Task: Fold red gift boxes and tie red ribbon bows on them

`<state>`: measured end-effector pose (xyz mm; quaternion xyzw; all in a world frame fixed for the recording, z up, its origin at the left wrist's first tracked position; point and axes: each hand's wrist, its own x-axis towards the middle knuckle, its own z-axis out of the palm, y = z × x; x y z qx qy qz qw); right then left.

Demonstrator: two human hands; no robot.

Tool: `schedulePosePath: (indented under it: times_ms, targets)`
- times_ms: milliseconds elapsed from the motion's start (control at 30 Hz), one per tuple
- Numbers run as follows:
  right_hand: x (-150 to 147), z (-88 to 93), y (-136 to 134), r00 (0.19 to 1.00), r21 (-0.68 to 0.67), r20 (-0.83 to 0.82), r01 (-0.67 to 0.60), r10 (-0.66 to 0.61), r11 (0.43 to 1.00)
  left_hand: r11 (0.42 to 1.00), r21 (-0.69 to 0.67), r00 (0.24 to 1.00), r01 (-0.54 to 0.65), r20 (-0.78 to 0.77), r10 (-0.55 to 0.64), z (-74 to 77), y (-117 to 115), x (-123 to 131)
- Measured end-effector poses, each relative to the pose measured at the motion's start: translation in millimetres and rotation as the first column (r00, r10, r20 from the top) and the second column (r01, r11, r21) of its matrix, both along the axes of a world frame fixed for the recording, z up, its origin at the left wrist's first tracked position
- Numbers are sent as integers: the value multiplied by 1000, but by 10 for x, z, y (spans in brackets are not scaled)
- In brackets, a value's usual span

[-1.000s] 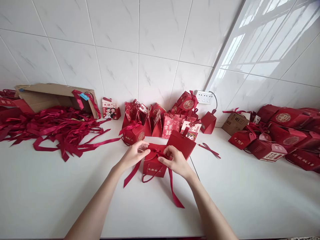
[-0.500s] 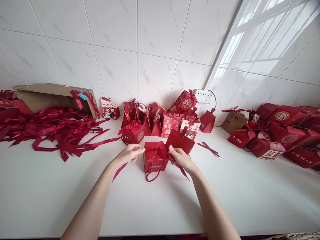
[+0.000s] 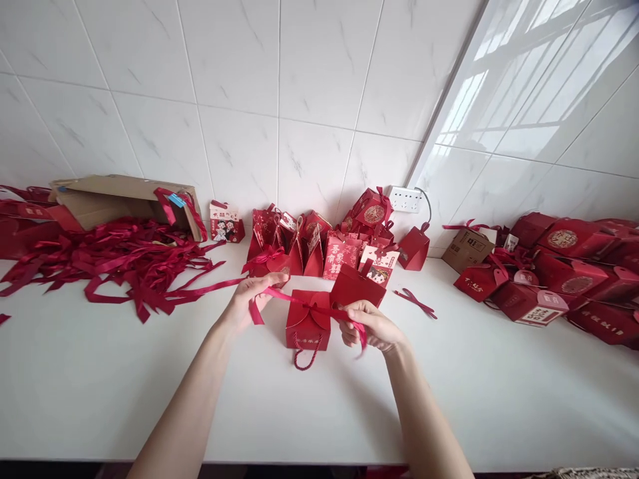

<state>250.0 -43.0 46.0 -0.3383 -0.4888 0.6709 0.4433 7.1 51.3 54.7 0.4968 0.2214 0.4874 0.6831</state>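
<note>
The left hand (image 3: 248, 297), fingertips pinched together, grips one side of a red ribbon (image 3: 282, 296); the right hand (image 3: 372, 324), fingers curled in, grips the other. Between them the ribbon stretches across the top of a red box (image 3: 308, 332) (cord handle (image 3: 305, 367) in front), upright on a white table (image 3: 299, 419).

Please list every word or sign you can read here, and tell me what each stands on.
"吾家有囍": the pinkish-red patterned paper bag.
"大囍": the white-and-red cartoon-printed paper box; its smaller characters are uncertain.
"囍": the white panel of a red paper box.
Too blurred or small to read: lettering on the central red cube-shaped cardboard box and the brown cardboard box.
</note>
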Motion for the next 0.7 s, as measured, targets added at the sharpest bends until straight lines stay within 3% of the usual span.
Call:
schedulePosePath:
  times_ms: [100, 233, 400, 567, 700]
  targets:
    - [-37, 134, -16, 989, 63, -82, 131, -126, 989, 998, 12, 995, 68, 75, -68, 156, -62, 122]
    - [-154, 310, 68, 927, 203, -135, 373, -351, 906, 985, 80, 986, 153, 53, -157, 416, -116, 338]
    - [-369, 443, 123, 908, 297, -297, 381, -295, 875, 969, 128, 968, 213, 104, -226, 604, -148, 491]
    - [-538, 459, 117, 894, 419, -270, 444, -358, 792, 966, 162, 974, 202, 75, -216, 645, -165, 502]
    - [-591, 500, 160, 894, 435, -251, 446, -371, 782, 963, 188, 980, 195, 11, -201, 673, -190, 481]
